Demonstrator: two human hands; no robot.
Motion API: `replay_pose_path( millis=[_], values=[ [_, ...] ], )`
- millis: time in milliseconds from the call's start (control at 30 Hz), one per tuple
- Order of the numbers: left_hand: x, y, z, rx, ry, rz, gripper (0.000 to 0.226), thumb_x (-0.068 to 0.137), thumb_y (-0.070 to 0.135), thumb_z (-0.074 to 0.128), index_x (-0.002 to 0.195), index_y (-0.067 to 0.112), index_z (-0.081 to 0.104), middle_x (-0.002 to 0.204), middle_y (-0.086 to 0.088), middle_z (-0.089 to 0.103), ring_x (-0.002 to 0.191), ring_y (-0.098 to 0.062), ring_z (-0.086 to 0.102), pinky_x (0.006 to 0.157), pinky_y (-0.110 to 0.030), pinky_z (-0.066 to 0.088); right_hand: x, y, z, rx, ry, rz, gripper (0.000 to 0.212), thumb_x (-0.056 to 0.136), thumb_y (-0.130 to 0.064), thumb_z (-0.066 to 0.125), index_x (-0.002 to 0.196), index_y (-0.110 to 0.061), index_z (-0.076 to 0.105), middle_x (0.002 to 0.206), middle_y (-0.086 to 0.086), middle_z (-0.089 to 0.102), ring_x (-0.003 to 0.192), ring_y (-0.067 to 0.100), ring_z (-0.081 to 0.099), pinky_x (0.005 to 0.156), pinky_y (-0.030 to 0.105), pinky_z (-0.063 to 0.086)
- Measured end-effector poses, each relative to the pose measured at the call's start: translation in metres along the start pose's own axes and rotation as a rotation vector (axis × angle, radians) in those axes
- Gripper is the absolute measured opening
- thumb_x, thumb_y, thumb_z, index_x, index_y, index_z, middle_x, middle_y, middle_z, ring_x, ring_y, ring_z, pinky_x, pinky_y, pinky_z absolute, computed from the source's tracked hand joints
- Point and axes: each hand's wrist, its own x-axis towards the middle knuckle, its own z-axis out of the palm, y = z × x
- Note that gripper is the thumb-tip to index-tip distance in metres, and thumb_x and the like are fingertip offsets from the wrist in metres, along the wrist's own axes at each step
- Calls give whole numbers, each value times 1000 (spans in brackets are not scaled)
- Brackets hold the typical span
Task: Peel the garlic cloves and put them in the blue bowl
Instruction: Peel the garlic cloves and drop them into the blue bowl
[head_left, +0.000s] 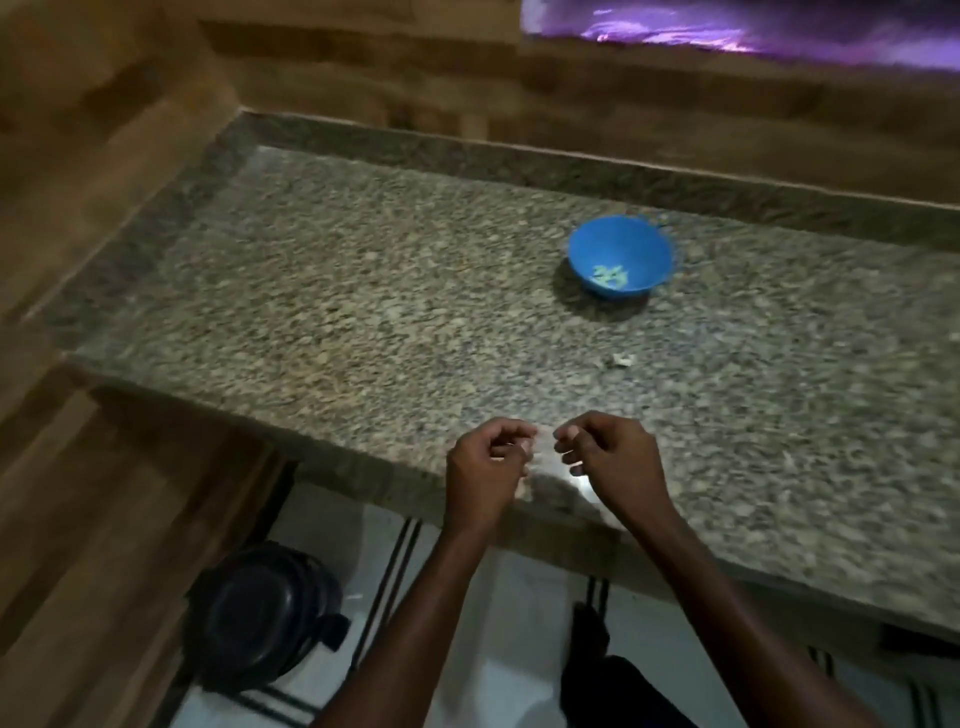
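**Both hands close together at the counter's near edge**

The left hand (488, 462) and the right hand (608, 457) hover over the front edge of the speckled granite countertop (363, 291), fingers curled, fingertips almost meeting. Something pale and blurred sits between them; whether either hand pinches it cannot be told. The round blue plastic bowl (621, 257) stands well beyond the hands, to the right, with small pale pieces in its bottom. A pale scrap (621, 359) lies on the counter between bowl and hands. A dark round container (265, 618) sits on the floor below.
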Motion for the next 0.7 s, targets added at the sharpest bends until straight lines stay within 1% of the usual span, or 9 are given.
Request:
replay_pose_path(
  millis=[67,167,233,300,333,400,467,600,700],
  values=[
    [17,4,44,61,-31,13,20,92,4,64,92,20,77,83,8,75,77,-4,71,69,-22,56,17,20,-37,-18,49,32,26,95,-18,56,77,-25,73,73,-5,75,68,13,73,72,48,61],
    [41,4,95,203,-64,68,17,92,8,66,99,18,77,92,9,74,86,-1,68,80,-23,55,39,47,-82,-110,121,87,24,94,-20,59,75,-25,73,71,-7,74,65,14,71,69,44,60],
    [57,0,117,340,-101,130,21,91,7,64,107,14,75,104,3,73,97,-9,66,87,-25,52,53,60,-105,-178,183,116,19,93,-21,63,77,-23,73,72,-5,73,67,15,69,67,37,58],
    [74,-7,131,548,-124,233,27,89,10,61,115,11,71,111,-6,67,106,-22,61,92,-34,50,69,71,-120,-238,255,137,9,89,-22,68,84,-21,74,78,-1,74,76,21,70,68,30,51],
    [81,-12,135,661,-130,272,32,87,13,62,118,10,68,113,-9,64,109,-28,57,93,-40,49,78,74,-125,-265,285,152,5,88,-23,69,88,-21,74,80,1,74,80,24,70,68,30,49],
    [87,-19,140,867,-135,290,45,84,22,66,128,11,61,121,-11,57,114,-31,51,96,-45,46,97,80,-130,-329,311,188,9,87,-25,70,95,-20,72,85,5,74,84,29,70,71,33,51],
    [85,-24,143,1002,-121,298,54,87,29,65,138,14,53,134,-9,52,123,-29,47,101,-46,41,113,82,-131,-413,286,184,15,87,-25,69,101,-19,70,89,7,73,86,30,69,71,33,50],
    [81,-41,143,1068,-108,336,58,92,31,61,146,17,47,146,-9,47,133,-30,44,107,-49,39,131,85,-125,-573,222,119,15,85,-23,73,94,-15,64,95,9,65,88,33,65,69,35,48],
    [81,-48,142,1081,-94,360,59,93,32,59,148,18,44,148,-9,45,134,-29,43,106,-49,39,132,86,-123,-633,300,63,12,89,-20,70,93,-14,61,96,8,60,85,31,63,66,36,49]
  ],
)
